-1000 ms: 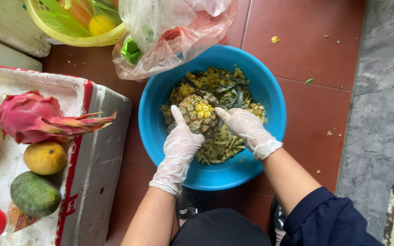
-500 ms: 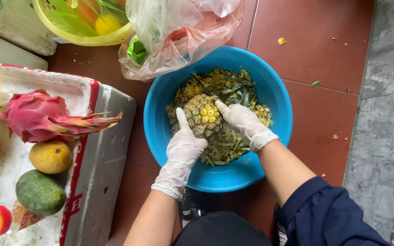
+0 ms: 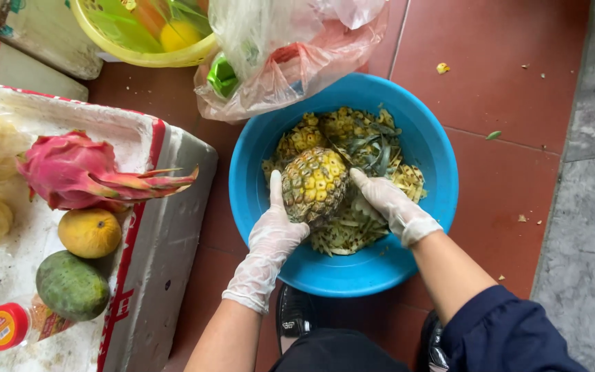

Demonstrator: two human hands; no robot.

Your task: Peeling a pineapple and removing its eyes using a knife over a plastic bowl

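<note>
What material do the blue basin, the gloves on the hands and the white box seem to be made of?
Round blue basin: likely plastic, smooth with a soft sheen. Thin gloves on left hand and right hand: probably clear disposable plastic, wrinkled and see-through. White box with red edge: apparently foam, matte, thick-walled, stained.

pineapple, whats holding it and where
The left hand grips the pineapple by its lower left side over the blue basin; the right hand presses its right flank.

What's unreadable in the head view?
- Any blade in the gloved right hand: hidden by the half-peeled pineapple.
- Floor of the blue plastic basin: buried under peelings.
- Yellow basket: cut by the top edge.
- Gloved left hand: palm hidden.
</note>
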